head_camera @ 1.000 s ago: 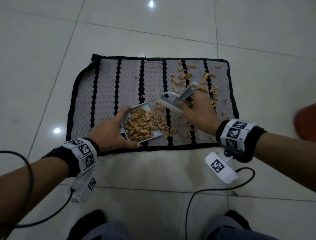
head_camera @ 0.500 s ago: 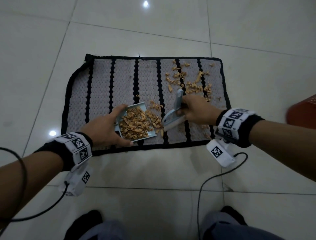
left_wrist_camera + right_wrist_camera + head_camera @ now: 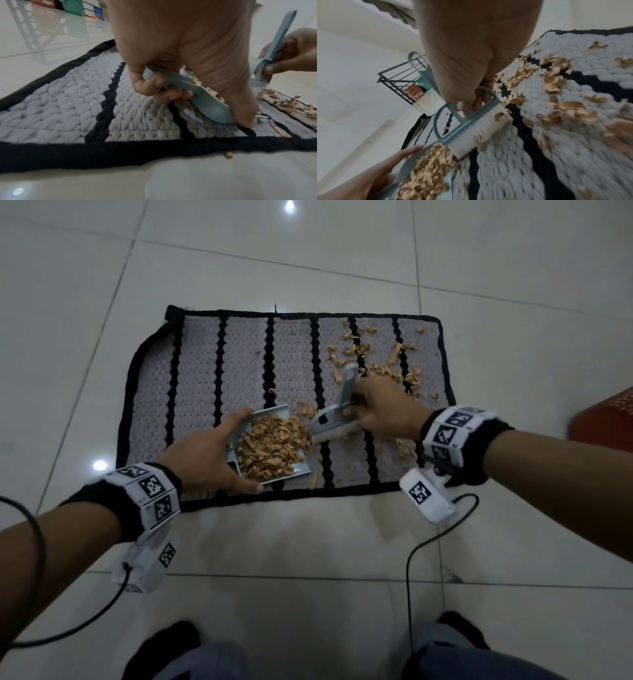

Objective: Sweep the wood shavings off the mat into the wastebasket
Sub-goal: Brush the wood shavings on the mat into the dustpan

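Observation:
A grey woven mat (image 3: 239, 364) with black stripes lies on the tiled floor. My left hand (image 3: 205, 457) grips a pale blue dustpan (image 3: 301, 469) by its handle (image 3: 171, 79); the pan rests on the mat's near edge, heaped with wood shavings (image 3: 270, 445). My right hand (image 3: 380, 412) grips a pale blue hand brush (image 3: 330, 428), its white bristles (image 3: 486, 134) at the pan's open lip. Loose shavings (image 3: 380, 361) lie scattered over the mat's far right part, and a few lie near my right wrist (image 3: 406, 448). A red basket (image 3: 606, 422) shows at the right edge.
Glossy white floor tiles (image 3: 308, 542) surround the mat. Cables (image 3: 424, 546) trail from both wrist cameras across the floor near my knees. One shaving (image 3: 228, 155) lies on the tile just off the mat's near edge. A black wire rack (image 3: 399, 81) with coloured baskets stands far off.
The brush swept leftward from the scattered shavings to the dustpan's lip, pushing more shavings into the pan. My left hand and the pan stayed in place.

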Motion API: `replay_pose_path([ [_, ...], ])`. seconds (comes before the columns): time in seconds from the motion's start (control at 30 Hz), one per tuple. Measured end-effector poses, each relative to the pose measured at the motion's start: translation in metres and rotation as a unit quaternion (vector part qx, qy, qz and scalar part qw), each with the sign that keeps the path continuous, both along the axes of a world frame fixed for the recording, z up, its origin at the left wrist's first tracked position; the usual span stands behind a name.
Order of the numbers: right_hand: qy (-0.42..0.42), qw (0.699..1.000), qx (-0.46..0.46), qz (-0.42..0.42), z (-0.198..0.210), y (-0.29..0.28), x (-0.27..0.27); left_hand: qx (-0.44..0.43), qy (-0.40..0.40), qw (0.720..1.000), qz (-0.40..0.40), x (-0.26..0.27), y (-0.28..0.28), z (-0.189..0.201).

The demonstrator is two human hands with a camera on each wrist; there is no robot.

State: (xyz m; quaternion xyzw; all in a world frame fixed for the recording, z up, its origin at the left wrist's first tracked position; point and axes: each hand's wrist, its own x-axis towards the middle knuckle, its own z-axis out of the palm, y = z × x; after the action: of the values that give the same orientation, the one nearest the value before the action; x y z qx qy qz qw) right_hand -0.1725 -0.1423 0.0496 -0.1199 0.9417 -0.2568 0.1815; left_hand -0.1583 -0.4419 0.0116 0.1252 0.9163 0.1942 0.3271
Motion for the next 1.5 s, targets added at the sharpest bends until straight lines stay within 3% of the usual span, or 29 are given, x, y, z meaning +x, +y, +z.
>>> replay_pose_path([
  [0.27,-0.04,0.998,0.037,0.04,0.011,0.017,0.019,0.008,0.01,1.0,0.006,0.004,0.002,-0.004],
  [0.4,-0.086,0.994,0.022,0.067,0.01,-0.002,0.039,0.001,0.001,1.0,0.004,-0.002,0.0,-0.003],
  [0.57,-0.082,0.992,0.038,0.083,0.003,-0.018,0.038,-0.005,-0.02,1.0,-0.013,-0.012,0.0,0.003],
  [0.97,0.065,0.997,-0.013,-0.045,0.013,0.006,0.001,0.021,-0.025,0.999,0.015,-0.002,0.003,0.003],
  [1.13,0.171,0.97,-0.026,-0.172,-0.013,0.014,0.017,0.025,-0.006,0.999,0.048,0.015,0.016,-0.001],
  [1.27,0.166,0.949,-0.017,-0.269,-0.035,0.003,0.013,0.019,-0.003,0.998,0.056,0.02,0.021,-0.003],
  [1.5,0.164,0.975,-0.049,-0.141,-0.038,-0.051,0.041,0.024,-0.001,0.998,0.055,0.022,0.02,-0.002],
])
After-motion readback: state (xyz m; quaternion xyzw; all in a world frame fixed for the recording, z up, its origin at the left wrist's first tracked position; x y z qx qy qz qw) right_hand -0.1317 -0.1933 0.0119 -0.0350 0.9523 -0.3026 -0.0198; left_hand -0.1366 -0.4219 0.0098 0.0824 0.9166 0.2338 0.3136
